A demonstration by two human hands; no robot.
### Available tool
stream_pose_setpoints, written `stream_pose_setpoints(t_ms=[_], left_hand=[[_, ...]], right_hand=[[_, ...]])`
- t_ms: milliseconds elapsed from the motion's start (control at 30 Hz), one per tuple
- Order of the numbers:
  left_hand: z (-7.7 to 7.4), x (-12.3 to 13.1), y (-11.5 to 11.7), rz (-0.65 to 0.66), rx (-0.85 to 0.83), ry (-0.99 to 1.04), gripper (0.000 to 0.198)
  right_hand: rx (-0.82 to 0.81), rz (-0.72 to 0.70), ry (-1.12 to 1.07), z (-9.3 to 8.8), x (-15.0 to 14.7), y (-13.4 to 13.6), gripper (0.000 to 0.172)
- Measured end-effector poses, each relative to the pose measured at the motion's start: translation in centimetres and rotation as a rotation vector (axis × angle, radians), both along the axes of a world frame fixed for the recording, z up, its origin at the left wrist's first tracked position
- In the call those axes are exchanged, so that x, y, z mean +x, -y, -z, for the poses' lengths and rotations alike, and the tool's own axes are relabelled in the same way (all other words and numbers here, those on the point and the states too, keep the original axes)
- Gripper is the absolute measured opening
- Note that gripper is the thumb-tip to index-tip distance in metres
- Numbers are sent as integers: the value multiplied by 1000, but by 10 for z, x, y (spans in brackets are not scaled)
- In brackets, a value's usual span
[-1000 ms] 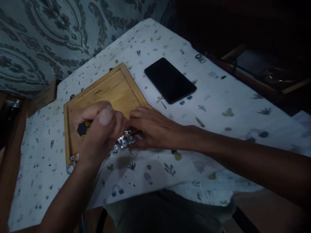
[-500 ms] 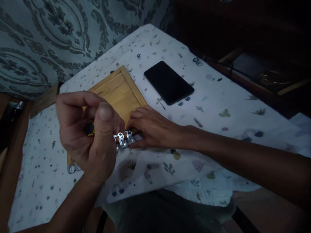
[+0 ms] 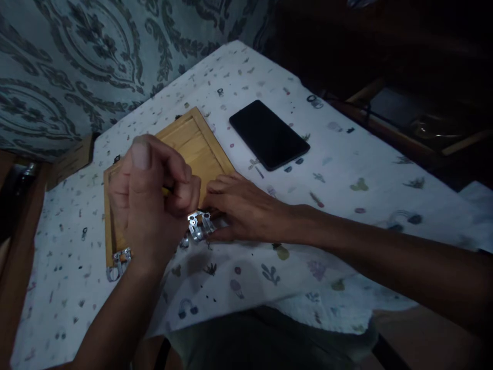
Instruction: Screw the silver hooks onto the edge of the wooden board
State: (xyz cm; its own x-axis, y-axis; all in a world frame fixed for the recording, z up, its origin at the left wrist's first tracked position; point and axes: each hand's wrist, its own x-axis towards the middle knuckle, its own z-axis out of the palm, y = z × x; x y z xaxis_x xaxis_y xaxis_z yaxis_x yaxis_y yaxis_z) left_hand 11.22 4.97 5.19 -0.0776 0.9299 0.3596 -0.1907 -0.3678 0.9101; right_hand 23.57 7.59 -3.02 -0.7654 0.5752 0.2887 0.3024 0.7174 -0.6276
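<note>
A wooden cabinet door [image 3: 211, 146] with a raised frame lies on the table. At its near edge sits a shiny metal hinge [image 3: 197, 226]. My left hand [image 3: 150, 190] is closed above the door, thumb up, around a screwdriver [image 3: 168, 190]; only a bit of its yellow handle shows, and its shaft is mostly hidden. My right hand [image 3: 246, 208] is closed at the door's near edge, its fingers on the wood and its thumb beside the hinge. Another metal hinge [image 3: 120, 262] is at the door's near left corner, partly behind my left wrist.
A black phone [image 3: 268, 134] lies to the right of the door, on a white printed tablecloth [image 3: 339, 185]. Patterned fabric [image 3: 88, 56] rises behind the table on the left. A piece of cardboard [image 3: 73, 160] stands at the left edge.
My left hand has turned, its thumb swinging up and left, and less of the screwdriver's handle shows. The left-corner hinge is more visible. My right hand stays at the edge.
</note>
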Motion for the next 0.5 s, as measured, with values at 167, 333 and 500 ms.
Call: stream_pose_setpoints(t_ms=[167,333,500], left_hand=[[0,-11,-5,158,-19,-59,37],[0,-13,-9,269,6,-61,40],[2,-15,-10,328,24,-87,42]], right_hand=[[-29,-16,6,-2,1,0,26],[-39,-17,19,-2,0,0,27],[-56,-18,14,-2,0,1,28]])
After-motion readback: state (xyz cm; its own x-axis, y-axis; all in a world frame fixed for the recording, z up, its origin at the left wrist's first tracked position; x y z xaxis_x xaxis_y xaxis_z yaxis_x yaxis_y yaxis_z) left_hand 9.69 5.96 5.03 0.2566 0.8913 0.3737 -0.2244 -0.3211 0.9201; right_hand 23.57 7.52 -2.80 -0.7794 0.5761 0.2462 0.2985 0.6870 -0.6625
